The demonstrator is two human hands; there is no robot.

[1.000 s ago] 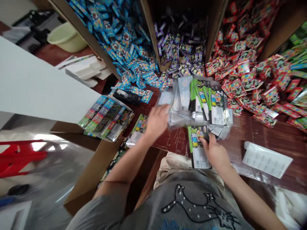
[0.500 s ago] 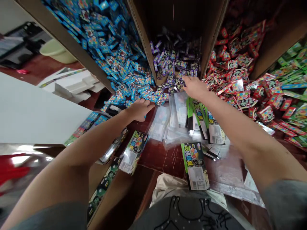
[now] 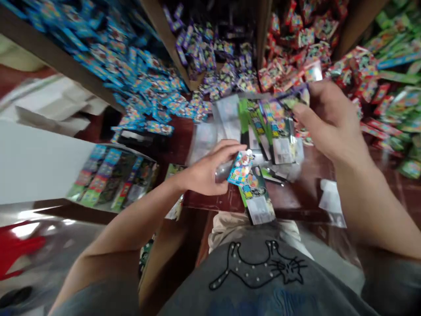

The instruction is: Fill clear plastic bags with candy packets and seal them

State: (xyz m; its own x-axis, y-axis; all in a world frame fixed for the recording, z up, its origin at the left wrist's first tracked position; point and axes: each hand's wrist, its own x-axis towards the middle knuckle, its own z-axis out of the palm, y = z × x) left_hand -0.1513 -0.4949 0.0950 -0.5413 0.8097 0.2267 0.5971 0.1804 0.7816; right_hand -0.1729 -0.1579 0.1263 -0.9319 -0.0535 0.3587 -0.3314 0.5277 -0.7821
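Note:
My left hand (image 3: 210,171) is closed on a small blue candy packet (image 3: 241,168), held tilted over the table. A glossy, see-through bit shows beside its fingers; I cannot make out what it is. My right hand (image 3: 338,123) pinches a purple candy packet (image 3: 296,97), somewhat blurred, in front of the red packets (image 3: 305,37). Below and between the hands lie black-and-green printed packages (image 3: 282,147) and clear plastic sleeves (image 3: 226,114). One more printed package (image 3: 259,208) lies at the table's near edge, partly hidden behind the blue packet.
Cardboard dividers (image 3: 166,41) separate heaps of blue packets (image 3: 138,74), purple packets (image 3: 226,57), red ones and green packets (image 3: 397,94). At the left, a box (image 3: 112,177) holds rows of coloured packets beside a white panel (image 3: 36,162). A white scrap (image 3: 330,195) lies at the right.
Both hands have drawn back from the heaps, the left with a blue packet, the right moving rightward with a purple one. The camera view has shifted too.

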